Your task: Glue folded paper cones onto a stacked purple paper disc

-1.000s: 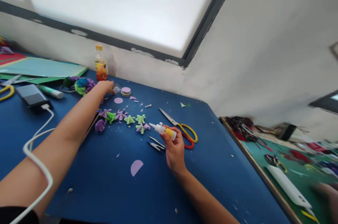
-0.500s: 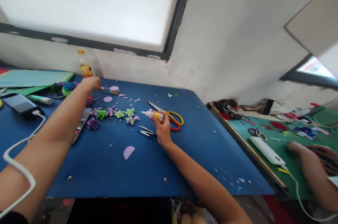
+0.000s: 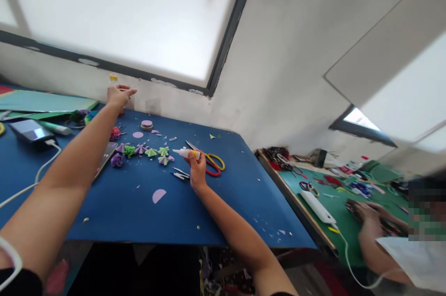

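Note:
My right hand point(image 3: 198, 170) is closed around a small white glue bottle point(image 3: 190, 153) with a yellow label, its nozzle pointing left over the folded paper pieces. Just beyond it lie scissors point(image 3: 214, 166) with red and yellow handles; below its nozzle are small thread snips point(image 3: 180, 174). My left hand point(image 3: 119, 95) is raised in front of a yellow-capped drink bottle point(image 3: 113, 78), fingertips pinched. What they hold, if anything, is too faint to name. Folded green and purple paper pieces point(image 3: 151, 152) lie in a row mid-table, near a stack of round purple paper discs point(image 3: 147, 124).
A phone point(image 3: 105, 161) lies under my left forearm, beside a purple paper flower point(image 3: 117, 160). Another device point(image 3: 30, 129) with a white cable sits at left. A half disc point(image 3: 159, 195) and scraps lie on the blue table point(image 3: 139, 217). At right, another person's hands work at a green table.
My left hand has risen from the tabletop in front of the drink bottle. My right hand keeps hold of the glue bottle. The camera view has shifted to the right.

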Tool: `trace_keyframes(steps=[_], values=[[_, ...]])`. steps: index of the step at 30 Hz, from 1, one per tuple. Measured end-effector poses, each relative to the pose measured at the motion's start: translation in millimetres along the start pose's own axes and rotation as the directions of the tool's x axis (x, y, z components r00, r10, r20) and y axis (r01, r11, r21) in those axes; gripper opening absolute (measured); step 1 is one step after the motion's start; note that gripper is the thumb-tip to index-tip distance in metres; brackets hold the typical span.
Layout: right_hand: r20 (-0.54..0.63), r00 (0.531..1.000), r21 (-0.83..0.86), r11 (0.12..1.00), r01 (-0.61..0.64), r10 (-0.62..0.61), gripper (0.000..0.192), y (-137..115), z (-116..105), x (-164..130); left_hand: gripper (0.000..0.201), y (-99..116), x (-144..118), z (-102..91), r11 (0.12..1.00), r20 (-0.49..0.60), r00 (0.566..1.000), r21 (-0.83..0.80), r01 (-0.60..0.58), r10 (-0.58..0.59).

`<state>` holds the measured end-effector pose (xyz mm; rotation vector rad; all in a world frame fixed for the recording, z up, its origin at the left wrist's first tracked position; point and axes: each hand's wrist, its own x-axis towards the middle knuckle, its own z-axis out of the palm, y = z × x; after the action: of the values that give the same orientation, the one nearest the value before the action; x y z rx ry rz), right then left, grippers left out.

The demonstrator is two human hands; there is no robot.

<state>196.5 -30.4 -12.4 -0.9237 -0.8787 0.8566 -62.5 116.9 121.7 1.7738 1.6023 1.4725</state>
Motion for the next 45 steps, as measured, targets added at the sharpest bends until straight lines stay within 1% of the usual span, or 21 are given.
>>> trace_keyframes(steps=[3,4,6,8,9,10,11,13,14,15,18,20,22,23,25,27,31,34,38,40,45], values=[[-0.026,1.000,0.032,0.999,-0.005,0.006,0.043,-2,-6,5,0.035,13,-37,0.4,1.000,-0.005,1.000,0.000,0.025,-0.025],[-0.043,0.999,0.045,0.999,-0.002,0.004,0.043,-2,-7,7,0.035,15,-54,0.7,1.000,0.028,1.000,0.013,0.005,-0.006],[-0.088,0.996,0.067,0.998,0.016,-0.010,0.044,-4,-10,11,0.035,15,-95,2.8,0.997,0.142,0.989,0.057,-0.048,0.040],[-0.141,0.989,0.079,0.996,0.047,-0.036,0.045,-6,-11,15,0.033,9,-136,7.3,0.970,0.355,0.922,0.118,-0.211,0.158],[-0.164,0.985,0.080,0.995,0.064,-0.050,0.045,-7,-12,17,0.032,5,-154,10.2,0.952,0.453,0.866,0.105,-0.288,0.212],[-0.184,0.981,0.078,0.994,0.079,-0.063,0.045,-8,-12,18,0.031,0,-171,13.4,0.938,0.513,0.820,0.079,-0.339,0.253],[-0.195,0.978,0.072,0.993,0.088,-0.073,0.045,-8,-13,19,0.030,-5,-184,16.8,0.923,0.582,0.759,0.039,-0.383,0.291],[-0.196,0.977,0.060,0.994,0.093,-0.080,0.045,-9,-14,21,0.027,-15,-204,23.0,0.896,0.670,0.654,-0.040,-0.442,0.352],[-0.188,0.979,0.054,0.995,0.088,-0.076,0.045,-10,-14,21,0.026,-19,-211,25.4,0.882,0.699,0.609,-0.066,-0.467,0.374],[-0.173,0.982,0.050,0.996,0.079,-0.070,0.045,-10,-14,20,0.026,-23,-216,27.4,0.867,0.717,0.578,-0.076,-0.492,0.390],[-0.079,0.995,0.036,0.998,0.056,-0.053,0.042,-9,-12,15,0.025,-31,-227,29.9,0.810,0.744,0.518,-0.053,-0.585,0.422],[0.012,0.999,0.015,0.999,0.042,-0.042,0.038,-8,-10,9,0.025,-33,-230,30.2,0.761,0.762,0.462,-0.062,-0.646,0.454],[0.092,0.995,-0.008,1.000,0.026,-0.026,0.035,-6,-8,3,0.026,-33,-231,30.7,0.727,0.771,0.409,-0.100,-0.679,0.488],[0.123,0.992,-0.017,1.000,0.018,-0.015,0.034,-5,-7,0,0.027,-33,-231,31.0,0.725,0.767,0.400,-0.120,-0.678,0.502],[0.162,0.987,-0.031,1.000,0.005,0.000,0.033,-3,-5,-5,0.027,-33,-227,31.6,0.739,0.742,0.423,-0.143,-0.658,0.520],[0.177,0.984,-0.048,0.999,0.003,0.006,0.033,-2,-5,-8,0.025,-35,-222,31.7,0.769,0.708,0.486,-0.127,-0.627,0.513],[0.157,0.987,-0.077,0.997,0.030,-0.018,0.032,0,-6,-9,0.031,-42,-208,30.4,0.838,0.653,0.630,-0.014,-0.546,0.421],[0.136,0.990,-0.079,0.995,0.060,-0.049,0.031,2,-7,-7,0.037,-43,-201,31.2,0.866,0.612,0.691,0.020,-0.500,0.385],[0.134,0.989,-0.077,0.995,0.067,-0.056,0.033,3,-8,-2,0.031,-34,-197,41.7,0.869,0.609,0.710,0.070,-0.490,0.352],[0.138,0.989,-0.082,0.994,0.073,-0.061,0.034,4,-9,0,0.028,-27,-197,50.4,0.857,0.642,0.704,0.137,-0.497,0.305],[0.127,0.988,-0.111,0.989,0.097,-0.082,0.035,5,-11,5,0.028,-8,-191,71.8,0.782,0.709,0.679,0.308,-0.542,0.192]])
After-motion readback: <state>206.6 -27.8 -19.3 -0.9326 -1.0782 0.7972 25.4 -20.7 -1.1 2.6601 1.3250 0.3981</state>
